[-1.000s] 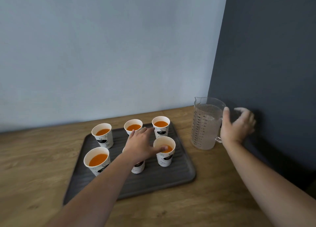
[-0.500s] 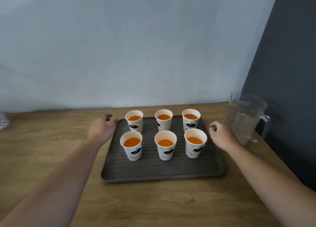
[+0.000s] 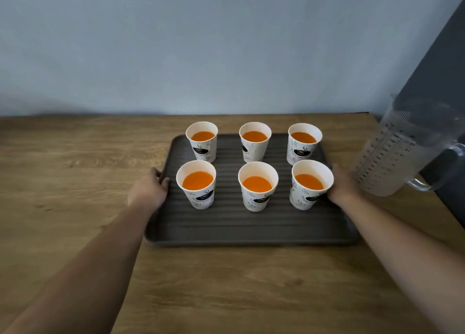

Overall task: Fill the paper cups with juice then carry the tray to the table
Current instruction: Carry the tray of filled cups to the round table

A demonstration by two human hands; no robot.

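All six paper cups (image 3: 256, 200) hold juice (image 3: 257, 184). Our left hand (image 3: 148, 190) curls round the left edge of the tray (image 3: 251, 229). Our right hand (image 3: 340, 186) sits at the right edge, its hold hidden, and we judge only carrying remains.

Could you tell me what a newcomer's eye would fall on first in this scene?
Six paper cups of orange juice stand in two rows of three on a dark ridged tray on the wooden counter. The left hand grips the tray's left rim and the right hand is at its right rim, fingers partly hidden by a cup. A clear jug stands right of the tray.
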